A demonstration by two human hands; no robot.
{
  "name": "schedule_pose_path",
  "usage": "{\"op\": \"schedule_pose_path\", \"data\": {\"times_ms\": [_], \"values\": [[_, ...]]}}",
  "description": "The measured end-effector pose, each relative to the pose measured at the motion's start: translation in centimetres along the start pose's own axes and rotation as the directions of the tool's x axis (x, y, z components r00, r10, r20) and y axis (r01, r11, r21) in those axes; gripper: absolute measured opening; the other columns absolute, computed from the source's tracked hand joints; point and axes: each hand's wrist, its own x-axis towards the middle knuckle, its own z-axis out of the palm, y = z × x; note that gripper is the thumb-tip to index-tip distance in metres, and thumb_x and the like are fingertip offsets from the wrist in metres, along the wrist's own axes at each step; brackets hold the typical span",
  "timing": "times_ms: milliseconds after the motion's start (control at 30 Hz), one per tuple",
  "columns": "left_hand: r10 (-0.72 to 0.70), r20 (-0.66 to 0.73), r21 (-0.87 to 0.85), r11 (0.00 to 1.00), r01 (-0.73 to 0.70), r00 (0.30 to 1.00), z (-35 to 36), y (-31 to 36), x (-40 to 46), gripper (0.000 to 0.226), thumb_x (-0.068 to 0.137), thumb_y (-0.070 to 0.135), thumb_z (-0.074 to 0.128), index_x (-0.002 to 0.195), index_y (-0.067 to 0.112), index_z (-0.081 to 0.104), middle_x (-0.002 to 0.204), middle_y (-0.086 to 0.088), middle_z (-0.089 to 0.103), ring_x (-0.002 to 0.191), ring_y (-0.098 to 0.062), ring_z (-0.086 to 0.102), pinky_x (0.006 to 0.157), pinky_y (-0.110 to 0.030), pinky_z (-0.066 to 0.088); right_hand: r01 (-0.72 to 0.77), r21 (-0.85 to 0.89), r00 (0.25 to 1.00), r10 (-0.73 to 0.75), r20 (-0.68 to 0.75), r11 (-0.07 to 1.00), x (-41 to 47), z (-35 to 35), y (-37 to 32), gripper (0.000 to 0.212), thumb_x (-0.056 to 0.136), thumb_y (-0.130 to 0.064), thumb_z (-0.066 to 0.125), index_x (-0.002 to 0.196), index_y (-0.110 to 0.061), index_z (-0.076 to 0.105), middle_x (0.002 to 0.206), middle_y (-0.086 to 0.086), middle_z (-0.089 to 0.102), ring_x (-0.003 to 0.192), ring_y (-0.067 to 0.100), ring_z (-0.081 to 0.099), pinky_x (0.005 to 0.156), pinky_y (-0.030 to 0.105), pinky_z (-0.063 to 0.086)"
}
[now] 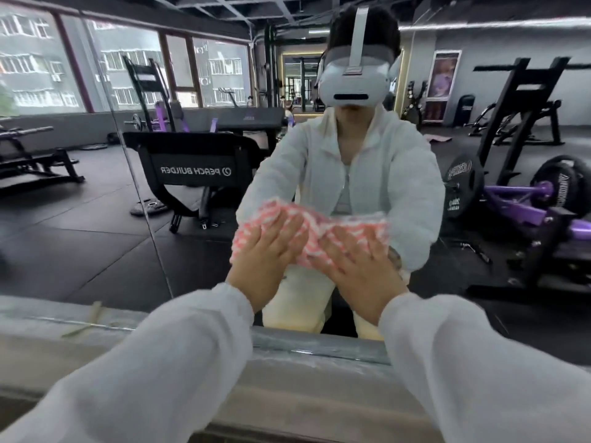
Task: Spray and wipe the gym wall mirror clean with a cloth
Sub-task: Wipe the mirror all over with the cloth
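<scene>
Cloth (315,230), pink-and-white, bunched flat against the mirror (96,203), directly ahead of both hands and under their fingers. Long axis runs side to side, spanning hand to hand; no clear pointing end. Left hand (267,255) and right hand (356,260) both spread, fingers straight, pressing it to the glass, roughly equally near. Ledge (192,362) below wrists. No spray bottle visible.

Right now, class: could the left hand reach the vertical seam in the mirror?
Probably yes. The left hand lies flat on the cloth against the mirror, and the seam runs just to its left with nothing between them.
</scene>
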Motion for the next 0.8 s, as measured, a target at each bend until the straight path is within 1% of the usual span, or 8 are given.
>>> {"op": "schedule_pose_path", "data": {"times_ms": [100,233,300,367,467,533,633,800], "values": [[0.001,0.117,-0.007,1.000,0.000,0.993,1.7,2.0,-3.9,0.095,0.055,0.010,0.074,0.138,0.010,0.029,0.147,-0.002,0.024,0.145,-0.028,-0.006,0.106,-0.047,0.017,0.054,0.031,0.989,-0.058,0.138,0.998,-2.2,1.4,-3.0,0.076,0.065,-0.019,0.058,0.137,-0.019,0.036,0.143,0.004,0.043,0.139,0.028,0.014,0.110,0.060,-0.008],[-0.050,0.122,-0.001,0.999,0.051,0.991,1.1,1.9,-4.0,0.057,0.084,0.030,0.039,0.135,0.006,0.044,0.148,-0.005,0.028,0.138,-0.030,0.014,0.110,-0.045,0.015,0.080,0.076,0.987,-0.090,0.131,0.994,-0.6,1.1,-2.5,0.058,0.077,-0.022,0.037,0.135,-0.018,0.045,0.140,0.005,0.050,0.139,0.024,0.011,0.112,0.054,-0.006],[-0.195,0.118,0.006,0.981,0.196,0.974,0.0,0.1,-2.1,0.058,0.089,0.031,0.026,0.141,0.004,0.028,0.148,-0.009,0.026,0.138,-0.031,0.018,0.107,-0.047,0.021,0.028,0.097,0.999,-0.032,0.044,0.995,2.7,-0.1,-1.3,0.058,0.079,-0.018,0.032,0.134,-0.018,0.052,0.146,0.005,0.038,0.143,0.026,0.006,0.113,0.052,-0.006],[-0.361,0.055,-0.007,0.932,0.362,0.931,-2.1,-3.5,1.1,0.059,0.091,0.028,0.023,0.143,0.002,0.018,0.150,-0.017,0.025,0.138,-0.036,0.024,0.109,-0.052,0.025,-0.051,0.104,0.996,0.059,-0.074,0.993,8.2,-2.1,0.3,0.061,0.082,-0.015,0.030,0.142,-0.018,0.041,0.152,0.002,0.025,0.146,0.026,0.001,0.114,0.049,-0.006],[-0.439,0.050,-0.019,0.897,0.441,0.897,-5.5,-10.3,6.6,0.059,0.097,0.024,0.014,0.148,0.006,-0.010,0.156,-0.018,-0.007,0.144,-0.036,-0.002,0.116,-0.054,0.011,-0.131,0.058,0.973,0.139,-0.184,0.990,17.0,-5.8,3.0,0.061,0.090,-0.014,0.024,0.149,-0.025,0.013,0.157,-0.001,0.007,0.146,0.025,0.002,0.113,0.048,-0.011],[-0.466,0.008,-0.081,0.882,0.465,0.885,-7.6,-15.1,9.1,0.061,0.096,0.027,0.017,0.147,0.008,-0.011,0.155,-0.013,-0.014,0.144,-0.034,-0.009,0.117,-0.052,0.004,-0.161,0.079,0.972,0.172,-0.163,0.984,21.6,-8.1,4.3,0.058,0.094,-0.018,0.022,0.149,-0.026,0.005,0.159,0.001,-0.001,0.146,0.025,-0.003,0.112,0.049,-0.015],[-0.448,-0.056,-0.136,0.889,0.437,0.892,-8.8,-19.6,10.4,0.060,0.097,0.032,0.019,0.150,0.006,0.008,0.157,-0.018,0.003,0.145,-0.036,-0.001,0.116,-0.054,0.007,-0.162,0.132,0.979,0.176,-0.101,0.978,25.5,-9.9,4.7,0.058,0.094,-0.022,0.019,0.152,-0.023,0.012,0.160,0.003,0.000,0.146,0.028,-0.006,0.110,0.048,-0.016],[-0.480,-0.007,-0.060,0.876,0.479,0.877,-6.1,-19.8,7.2,0.065,0.096,0.036,0.017,0.151,0.004,0.004,0.158,-0.018,-0.001,0.145,-0.032,-0.007,0.119,-0.045,-0.001,-0.076,0.087,0.986,0.088,-0.142,0.993,25.7,-8.7,2.3,0.065,0.087,-0.025,0.008,0.148,-0.019,0.031,0.157,0.008,0.020,0.145,0.031,0.014,0.114,0.051,-0.002]]}}
